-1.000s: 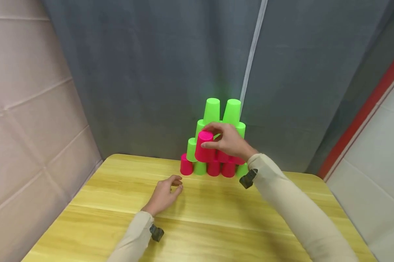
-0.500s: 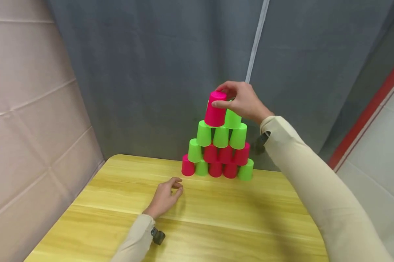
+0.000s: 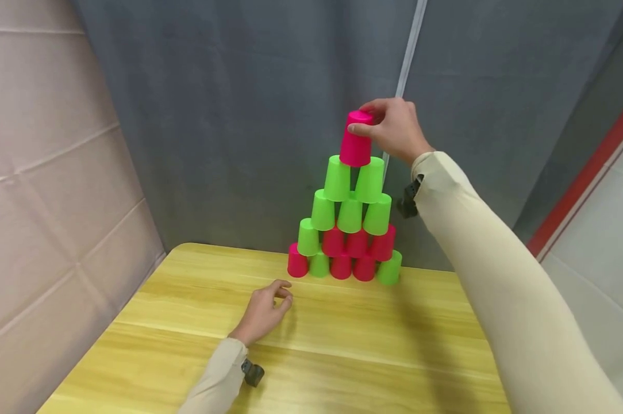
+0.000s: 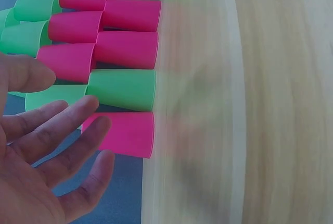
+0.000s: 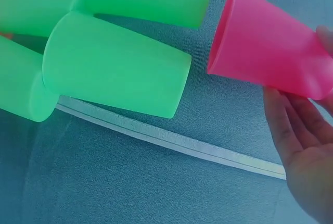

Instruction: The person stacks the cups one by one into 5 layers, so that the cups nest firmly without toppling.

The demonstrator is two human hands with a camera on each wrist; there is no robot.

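Note:
A pyramid of upside-down pink and green cups (image 3: 349, 230) stands at the far edge of the yellow table (image 3: 342, 356). My right hand (image 3: 365, 121) grips a pink cup (image 3: 356, 141) by its closed end, right over the two top green cups (image 3: 337, 178) (image 3: 369, 179). In the right wrist view the pink cup (image 5: 265, 60) is tilted, its rim close to the green cups (image 5: 117, 65), with my fingers (image 5: 291, 130) beneath it. My left hand (image 3: 275, 299) rests on the table in front of the pyramid, fingers loose and holding nothing; the left wrist view shows its fingers (image 4: 57, 130) near the bottom-row pink cup (image 4: 125, 133).
A grey curtain (image 3: 239, 115) with a white seam (image 3: 402, 75) hangs just behind the pyramid. A beige padded wall (image 3: 47, 201) runs along the left. The table's right edge (image 3: 489, 356) borders a pale floor with a red stripe (image 3: 585, 167).
My right hand has lifted the pink cup from beside the pyramid's middle up to above the two top green cups. The left hand has stayed on the table.

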